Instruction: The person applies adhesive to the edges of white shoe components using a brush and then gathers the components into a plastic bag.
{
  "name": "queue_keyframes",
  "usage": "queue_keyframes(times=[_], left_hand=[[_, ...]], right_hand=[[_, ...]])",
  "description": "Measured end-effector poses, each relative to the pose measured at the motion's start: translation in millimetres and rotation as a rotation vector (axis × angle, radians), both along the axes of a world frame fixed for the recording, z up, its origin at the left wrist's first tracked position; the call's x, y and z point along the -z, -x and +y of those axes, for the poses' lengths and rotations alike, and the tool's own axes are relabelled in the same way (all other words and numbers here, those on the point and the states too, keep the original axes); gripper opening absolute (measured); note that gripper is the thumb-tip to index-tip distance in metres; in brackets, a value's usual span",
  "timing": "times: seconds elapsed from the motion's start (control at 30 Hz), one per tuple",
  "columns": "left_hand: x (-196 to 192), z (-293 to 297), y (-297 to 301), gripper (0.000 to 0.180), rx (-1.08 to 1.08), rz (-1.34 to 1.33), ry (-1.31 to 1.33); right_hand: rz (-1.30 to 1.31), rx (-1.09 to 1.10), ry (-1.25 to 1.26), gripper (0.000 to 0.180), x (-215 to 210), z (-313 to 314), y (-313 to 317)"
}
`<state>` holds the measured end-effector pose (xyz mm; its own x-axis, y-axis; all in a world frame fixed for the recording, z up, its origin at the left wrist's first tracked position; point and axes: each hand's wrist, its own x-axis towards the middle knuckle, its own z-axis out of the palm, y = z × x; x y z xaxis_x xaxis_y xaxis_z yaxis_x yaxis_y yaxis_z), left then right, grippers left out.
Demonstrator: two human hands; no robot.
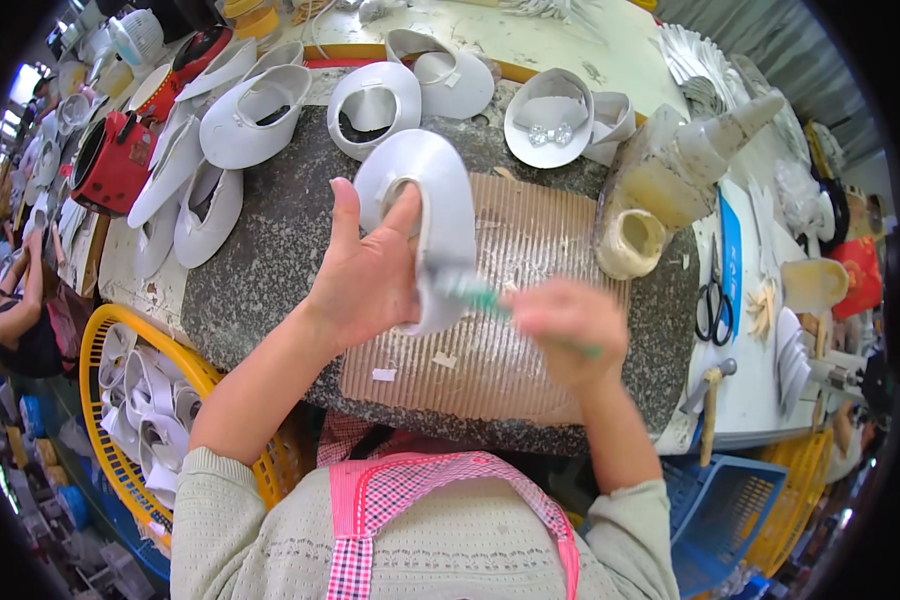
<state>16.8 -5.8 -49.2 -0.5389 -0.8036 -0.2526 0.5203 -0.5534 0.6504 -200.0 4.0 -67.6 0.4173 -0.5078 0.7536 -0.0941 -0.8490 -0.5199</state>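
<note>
Left hand (365, 275) grips white upper (425, 215) raised, inner side turned to brush | right hand (560, 330) closed on green brush (475, 295), bristles touching it | over ribbed mat (530, 250) mid-slab (270, 250)

a shoe workshop: white shoe uppers (260, 110) crowd the workbench (270, 250), scissors (714, 300) nearby.

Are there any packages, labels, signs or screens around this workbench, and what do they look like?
Red box: right edge of the bench, squarish, red with yellow markings.
Small white paper tags: lying on the ribbed tan mat, tiny rectangles.
No signs or screens show.
</note>
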Motion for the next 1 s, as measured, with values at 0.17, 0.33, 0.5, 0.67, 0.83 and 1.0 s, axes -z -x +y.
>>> queue_keyframes(times=[0.17,0.33,0.5,0.67,0.83,1.0], left_hand=[[2.7,-18.0,2.6,0.093,0.07,-0.26,0.018],[8.2,-55.2,18.5,0.05,0.369,-1.379,0.547],[-5.8,-22.5,2.8,0.032,0.123,-1.154,1.154],[50.7,-3.4,-8.3,0.024,0.14,-1.35,1.629],[20.1,15.2,17.0,0.04,0.023,-1.287,1.193],[25.4,13.9,24.1,0.055,0.089,-0.701,0.468]], right_hand=[[-0.349,0.073,-0.109,0.012,5.3,23.2,29.5],[-0.05,0.838,-0.209,0.015,9.9,-14.4,117.0],[-0.226,0.803,-0.31,0.015,17.9,-5.7,157.2],[-0.437,0.726,-0.415,0.016,42.1,16.1,196.1],[-0.554,0.67,-0.498,0.018,21.9,50.3,144.7],[-0.55,0.448,-0.349,0.016,33.2,23.9,28.8]])
